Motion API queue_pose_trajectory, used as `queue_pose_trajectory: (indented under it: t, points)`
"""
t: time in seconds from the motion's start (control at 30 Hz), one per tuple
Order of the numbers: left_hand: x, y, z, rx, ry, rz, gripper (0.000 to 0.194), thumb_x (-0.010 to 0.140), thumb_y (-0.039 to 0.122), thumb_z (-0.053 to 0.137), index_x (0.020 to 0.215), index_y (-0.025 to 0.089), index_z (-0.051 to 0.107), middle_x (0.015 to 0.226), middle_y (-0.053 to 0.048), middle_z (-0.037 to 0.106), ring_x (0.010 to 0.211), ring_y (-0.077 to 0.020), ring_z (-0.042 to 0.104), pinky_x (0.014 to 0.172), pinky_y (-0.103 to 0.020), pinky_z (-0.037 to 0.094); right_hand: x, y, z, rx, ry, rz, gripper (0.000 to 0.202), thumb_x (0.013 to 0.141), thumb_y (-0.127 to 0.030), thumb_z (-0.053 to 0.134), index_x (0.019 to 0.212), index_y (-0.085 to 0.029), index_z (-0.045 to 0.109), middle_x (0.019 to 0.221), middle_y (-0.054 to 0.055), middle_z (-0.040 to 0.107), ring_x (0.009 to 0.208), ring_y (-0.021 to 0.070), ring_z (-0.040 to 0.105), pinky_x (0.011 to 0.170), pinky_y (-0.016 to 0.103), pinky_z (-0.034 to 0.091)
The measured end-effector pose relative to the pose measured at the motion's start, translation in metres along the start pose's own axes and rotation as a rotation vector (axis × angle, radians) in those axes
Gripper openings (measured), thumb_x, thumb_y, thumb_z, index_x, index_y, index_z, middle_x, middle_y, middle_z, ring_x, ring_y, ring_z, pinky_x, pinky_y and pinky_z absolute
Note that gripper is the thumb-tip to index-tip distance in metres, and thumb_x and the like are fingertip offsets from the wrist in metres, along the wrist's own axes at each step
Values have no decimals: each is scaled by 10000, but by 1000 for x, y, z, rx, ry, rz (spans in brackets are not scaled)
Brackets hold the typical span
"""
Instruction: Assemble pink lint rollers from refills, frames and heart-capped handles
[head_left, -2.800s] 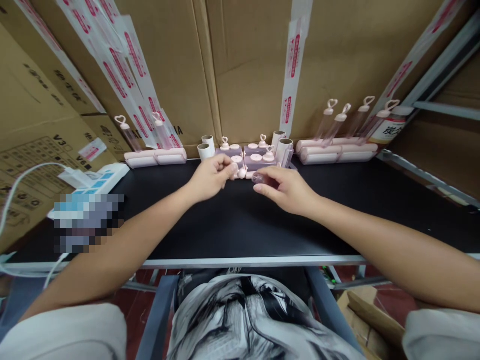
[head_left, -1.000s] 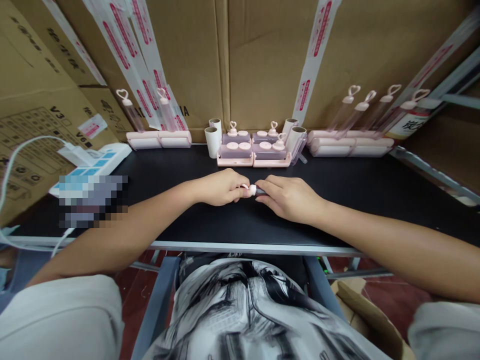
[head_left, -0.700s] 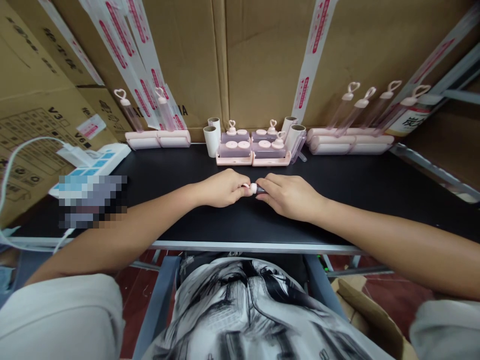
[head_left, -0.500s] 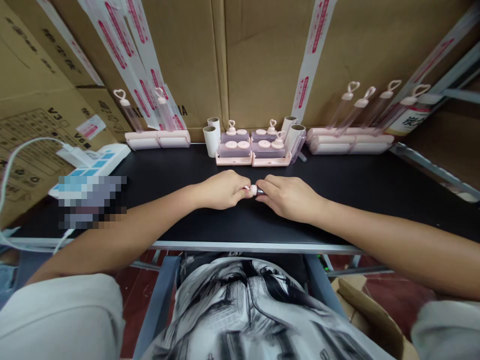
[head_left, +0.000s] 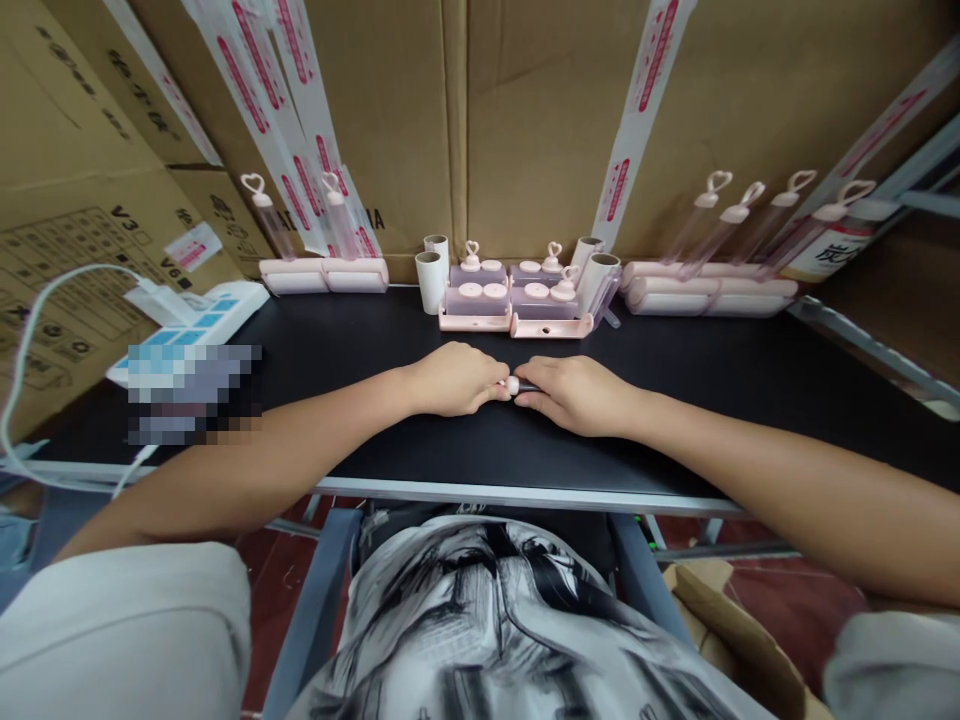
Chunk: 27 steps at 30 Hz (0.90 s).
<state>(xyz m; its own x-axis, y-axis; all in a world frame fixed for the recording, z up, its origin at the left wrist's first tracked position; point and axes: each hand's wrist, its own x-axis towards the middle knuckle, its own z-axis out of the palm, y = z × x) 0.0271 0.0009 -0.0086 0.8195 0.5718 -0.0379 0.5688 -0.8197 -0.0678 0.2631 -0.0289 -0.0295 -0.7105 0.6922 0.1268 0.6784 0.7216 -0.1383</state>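
Note:
Over the middle of the black table, my left hand (head_left: 459, 380) pinches the pale pink end of a small capped tube (head_left: 513, 385). My right hand (head_left: 581, 393) closes its fingers round the tube's clear, dark-looking body, just right of the cap. The hands nearly meet, and my fingers hide most of the piece. Just behind them stand pink holders (head_left: 475, 323) with clear purple-tinted boxes, round pink caps and heart-topped caps. White cylinders (head_left: 429, 282) flank this group on both sides.
White-and-pink rolls with upright heart-topped tubes lie at the back left (head_left: 356, 275) and back right (head_left: 754, 296). A white power strip (head_left: 238, 303) with a cable is at the left. A labelled bottle (head_left: 832, 250) stands far right. Cardboard (head_left: 536, 110) walls the back.
The view has shifted slightly, so the scene sits a little further right. Both hands keep their hold on the capped tube, with hardly any other movement.

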Motion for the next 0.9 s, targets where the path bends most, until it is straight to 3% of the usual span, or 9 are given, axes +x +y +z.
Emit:
queue_pose_trajectory:
  t: [0.13, 0.23, 0.33, 0.43, 0.5, 0.6, 0.67, 0.77, 0.9]
  points:
    - [-2, -1, 2, 123, 58, 44, 219, 1088, 323, 596, 991, 178, 728, 969, -76, 814, 895, -251, 782, 661, -347, 400, 1, 5, -1, 139, 35, -11, 245, 1102, -338, 559, 1104, -154, 723, 1073, 142, 789, 926, 261, 734, 813, 348, 489]
    - [-4, -3, 2, 221, 157, 130, 198, 1085, 242, 568, 1016, 176, 741, 980, -91, 809, 915, -249, 770, 684, -360, 421, 1, 10, -4, 359, 53, -52, 320, 1108, -418, 529, 1028, -161, 703, 867, 70, 733, 755, 197, 648, 722, 311, 463]
    - [-5, -3, 1, 281, 205, 214, 201, 1064, 176, 553, 1029, 168, 750, 990, -105, 807, 888, -249, 748, 713, -376, 446, 2, 15, -9, 616, -35, -42, 468, 1095, -587, 524, 887, -183, 635, 727, 1, 625, 629, 142, 539, 628, 276, 429]
    - [-4, -1, 1, 209, 186, 201, 197, 1072, 207, 564, 1029, 172, 752, 1000, -102, 813, 915, -249, 751, 734, -362, 455, 3, 16, -16, 760, -194, 19, 568, 1069, -700, 521, 835, -189, 604, 715, -8, 611, 564, 119, 510, 564, 264, 411]
    - [-1, 0, 2, 81, 148, 142, 216, 1096, 281, 567, 1035, 184, 750, 1022, -86, 819, 951, -245, 760, 733, -337, 450, 2, 16, -21, 725, -209, 6, 569, 1087, -685, 493, 911, -171, 659, 775, 20, 670, 589, 130, 554, 578, 268, 431]
    - [3, -4, 2, -98, 97, 34, 276, 1112, 371, 568, 988, 190, 736, 973, -61, 809, 911, -237, 754, 720, -316, 427, -3, 15, -26, 425, -39, -81, 436, 1046, -560, 642, 1177, -151, 719, 934, 72, 763, 753, 187, 659, 702, 297, 480]
    - [4, -10, 1, -180, 101, -3, 299, 1108, 382, 574, 939, 183, 719, 907, -56, 785, 856, -228, 730, 722, -311, 418, -7, 14, -26, 203, 72, -64, 398, 986, -418, 742, 1284, -157, 703, 1023, 96, 794, 850, 231, 703, 760, 319, 487]
    - [2, -21, 1, -304, 128, 32, 300, 1102, 362, 578, 898, 179, 700, 841, -40, 748, 781, -193, 680, 729, -289, 422, -10, 10, -24, 70, 151, -6, 280, 1012, -292, 676, 1258, -165, 712, 1095, 126, 811, 940, 269, 745, 818, 345, 513]
    - [-3, -28, 2, -333, 184, 70, 261, 1088, 330, 592, 906, 184, 709, 818, -25, 737, 764, -176, 666, 740, -271, 429, -9, 6, -20, 123, 197, -54, 281, 1066, -279, 557, 1237, -143, 733, 1113, 163, 815, 984, 278, 758, 873, 361, 534]
